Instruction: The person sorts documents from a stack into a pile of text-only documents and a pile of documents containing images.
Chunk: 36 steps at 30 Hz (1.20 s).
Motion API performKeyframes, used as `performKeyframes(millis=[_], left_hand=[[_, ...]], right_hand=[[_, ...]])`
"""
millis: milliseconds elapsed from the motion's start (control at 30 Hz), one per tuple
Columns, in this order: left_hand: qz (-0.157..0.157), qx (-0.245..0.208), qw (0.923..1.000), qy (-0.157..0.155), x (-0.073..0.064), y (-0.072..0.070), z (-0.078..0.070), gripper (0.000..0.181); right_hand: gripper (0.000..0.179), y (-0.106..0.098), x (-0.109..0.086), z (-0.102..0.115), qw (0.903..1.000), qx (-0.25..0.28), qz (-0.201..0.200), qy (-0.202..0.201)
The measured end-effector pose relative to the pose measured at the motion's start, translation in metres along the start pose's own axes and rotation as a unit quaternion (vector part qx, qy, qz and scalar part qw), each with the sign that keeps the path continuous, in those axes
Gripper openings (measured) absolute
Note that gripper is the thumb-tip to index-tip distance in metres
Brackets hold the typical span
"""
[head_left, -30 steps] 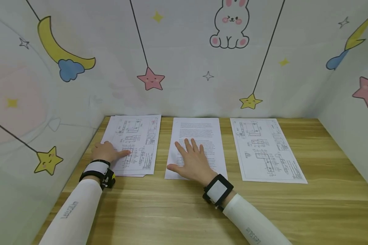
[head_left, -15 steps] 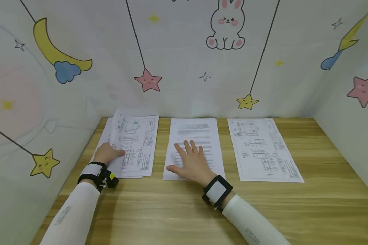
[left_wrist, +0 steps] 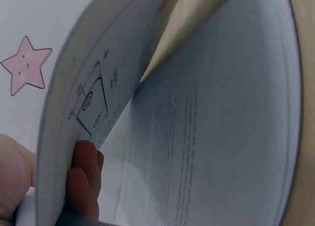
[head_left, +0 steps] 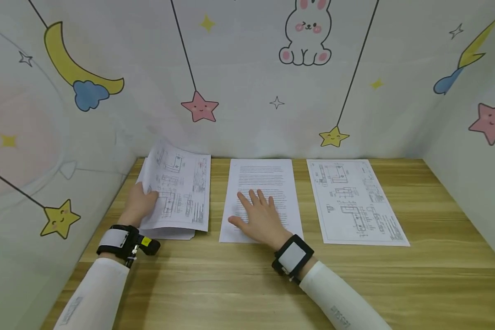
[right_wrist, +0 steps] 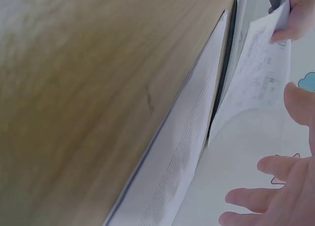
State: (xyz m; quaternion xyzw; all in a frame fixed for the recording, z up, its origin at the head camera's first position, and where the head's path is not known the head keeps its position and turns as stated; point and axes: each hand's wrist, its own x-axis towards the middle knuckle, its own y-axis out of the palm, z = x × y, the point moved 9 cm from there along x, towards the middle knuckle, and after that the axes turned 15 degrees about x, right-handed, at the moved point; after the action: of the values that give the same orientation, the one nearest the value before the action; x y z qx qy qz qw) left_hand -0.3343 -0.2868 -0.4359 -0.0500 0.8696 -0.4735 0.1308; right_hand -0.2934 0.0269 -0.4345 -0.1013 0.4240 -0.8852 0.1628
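Note:
My left hand (head_left: 138, 204) pinches the left edge of a technical drawing sheet (head_left: 185, 192), thumb on top. That edge is raised and bowed off the stack at the table's left. In the left wrist view, curled fingertips (left_wrist: 84, 174) hold the lifted paper (left_wrist: 110, 53), and a page of printed text (left_wrist: 211, 122) lies underneath. My right hand (head_left: 263, 222), fingers spread, is over the middle stack, whose top is a text page (head_left: 263, 174). The right wrist view shows the right hand (right_wrist: 283, 191) raised above the text page (right_wrist: 182, 152), not gripping anything.
Another technical drawing (head_left: 356, 201) lies flat at the right of the wooden table (head_left: 214, 284). A white fabric backdrop (head_left: 247, 123) with cartoon stars, a moon and a rabbit stands along the back and both sides.
My left hand has lifted the drawing sheet's left edge from lying flat, first curling it at the back corner, then raising the whole side. The right hand stays nearly still over the text page.

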Motion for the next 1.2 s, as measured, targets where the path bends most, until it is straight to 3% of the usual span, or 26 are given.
performKeyframes(millis=[200, 333, 500, 700, 800, 1033, 1133, 1200], left_hand=[[-0.019, -0.039, 0.9989, 0.018, -0.015, -0.01, -0.019, 0.051], [-0.029, -0.063, 0.9969, 0.035, -0.022, -0.011, -0.036, 0.053], [-0.032, -0.099, 0.9917, 0.075, -0.03, -0.004, -0.059, 0.051], [-0.031, -0.14, 0.983, 0.115, -0.037, 0.012, -0.083, 0.049], [-0.027, -0.165, 0.9775, 0.129, -0.04, 0.021, -0.097, 0.048], [-0.026, -0.192, 0.9699, 0.148, -0.046, 0.045, -0.128, 0.045], [-0.03, -0.193, 0.9685, 0.154, -0.048, 0.054, -0.138, 0.045], [-0.027, -0.195, 0.9675, 0.158, -0.049, 0.062, -0.144, 0.045]], right_hand=[[0.076, -0.006, 0.004, -0.002, 0.9991, 0.04, -0.008, 0.006], [0.076, -0.011, 0.007, -0.007, 0.9942, 0.105, -0.012, 0.019], [0.076, -0.019, 0.009, -0.014, 0.9737, 0.223, -0.022, 0.041], [0.083, -0.025, 0.011, -0.021, 0.9501, 0.303, -0.022, 0.072], [0.087, -0.026, 0.013, -0.029, 0.9227, 0.371, -0.024, 0.102], [0.096, -0.03, 0.012, -0.047, 0.8247, 0.53, -0.059, 0.187], [0.097, -0.034, 0.011, -0.051, 0.7998, 0.56, -0.077, 0.202], [0.087, -0.037, 0.01, -0.052, 0.7881, 0.577, -0.086, 0.197]])
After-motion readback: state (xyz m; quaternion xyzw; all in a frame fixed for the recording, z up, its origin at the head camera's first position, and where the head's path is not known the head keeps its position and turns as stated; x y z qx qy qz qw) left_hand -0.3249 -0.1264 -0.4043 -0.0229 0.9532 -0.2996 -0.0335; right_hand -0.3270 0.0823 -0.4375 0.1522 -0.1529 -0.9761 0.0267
